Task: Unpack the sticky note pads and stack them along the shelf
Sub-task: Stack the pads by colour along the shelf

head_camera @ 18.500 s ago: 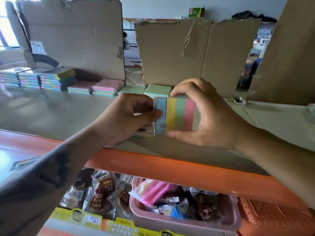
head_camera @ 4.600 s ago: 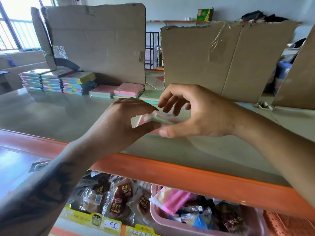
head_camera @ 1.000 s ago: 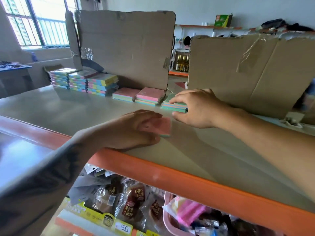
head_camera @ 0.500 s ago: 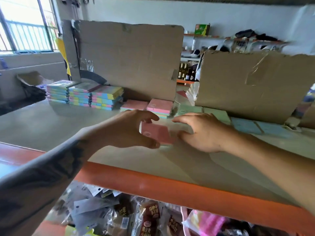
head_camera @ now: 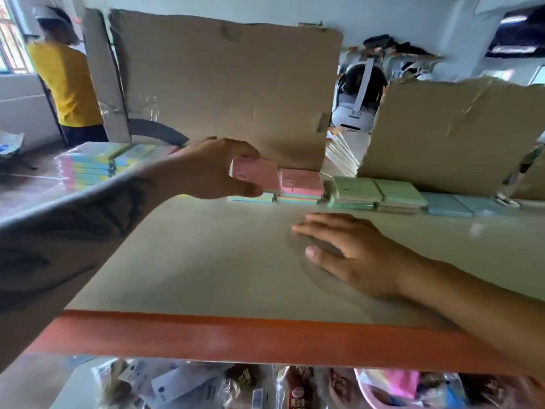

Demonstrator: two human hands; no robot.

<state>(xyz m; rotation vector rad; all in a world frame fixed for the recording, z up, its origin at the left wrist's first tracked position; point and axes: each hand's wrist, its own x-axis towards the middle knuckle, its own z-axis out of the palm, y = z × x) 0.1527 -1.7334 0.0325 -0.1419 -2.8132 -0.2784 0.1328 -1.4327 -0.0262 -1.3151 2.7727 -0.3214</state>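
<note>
Left hand (head_camera: 206,169) pinched a pink pad (head_camera: 256,174) at its near corner and had carried it from mid-shelf back onto the pink stack (head_camera: 253,196) by the cardboard (head_camera: 224,90); whether it had touched down was unclear. One more pad was nearly placed. Right hand (head_camera: 351,252) lay flat with straight fingers on the shelf (head_camera: 206,261), no longer beside the pad. The view had swung left since half a second before.

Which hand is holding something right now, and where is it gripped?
The left hand pinches a pink sticky note pad by its left edge, over the pink stack. The right hand holds nothing; it lies flat on the shelf.
</note>
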